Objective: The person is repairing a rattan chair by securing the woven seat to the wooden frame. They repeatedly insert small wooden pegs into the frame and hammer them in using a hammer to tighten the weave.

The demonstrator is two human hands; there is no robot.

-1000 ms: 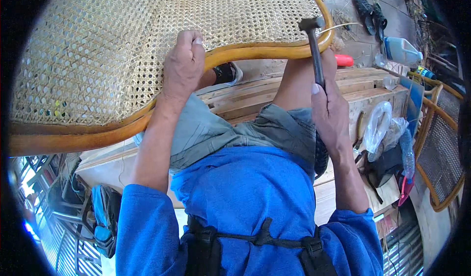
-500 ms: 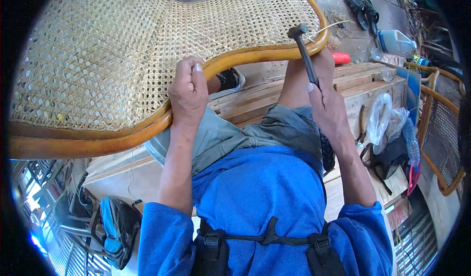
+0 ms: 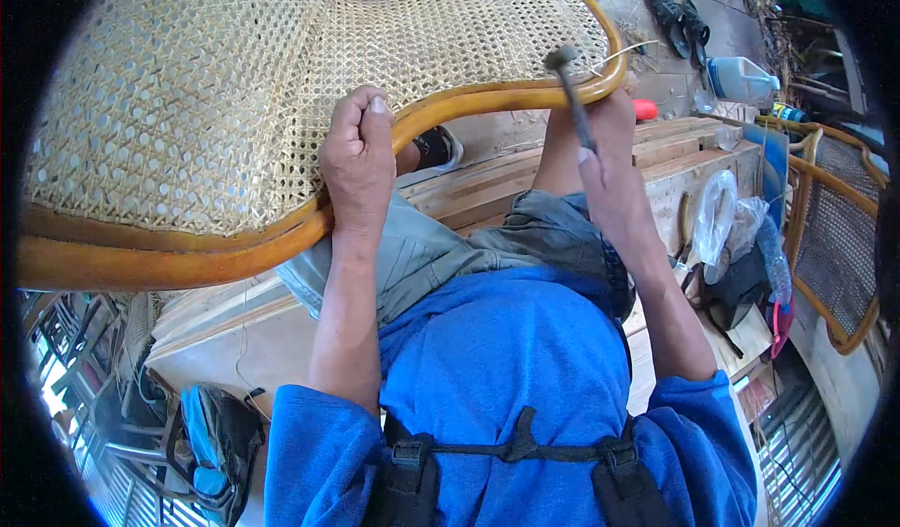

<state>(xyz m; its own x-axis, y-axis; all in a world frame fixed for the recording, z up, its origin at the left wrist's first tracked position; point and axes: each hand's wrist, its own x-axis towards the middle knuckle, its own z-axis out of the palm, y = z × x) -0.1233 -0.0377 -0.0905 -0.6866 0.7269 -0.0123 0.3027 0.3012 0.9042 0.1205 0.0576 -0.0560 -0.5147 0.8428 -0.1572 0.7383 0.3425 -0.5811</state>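
Observation:
A chair frame of bent brown rattan pole (image 3: 487,102) lies across my lap, filled with woven cane webbing (image 3: 216,86). My left hand (image 3: 359,157) is closed at the frame's near edge, thumb up, over the border of the webbing; whatever its fingers pinch is hidden. In my right hand (image 3: 611,185) is a hammer (image 3: 576,105), gripped by its dark handle. The hammer's head is raised over the webbing near the frame's right curve, slightly blurred. A loose cane strand (image 3: 630,52) sticks out past that curve.
Stacked planks (image 3: 497,185) lie beneath my legs. To the right are plastic bags (image 3: 717,218), a large clear jug (image 3: 741,81) and another cane-woven frame (image 3: 834,236). Dark sandals (image 3: 677,22) rest on the far floor. A blue and black backpack (image 3: 214,443) stands at lower left.
My right hand and the hammer have shifted slightly left, and the hammer's head now blurs. The left hand stays at the frame's edge. The whole view has shifted a little.

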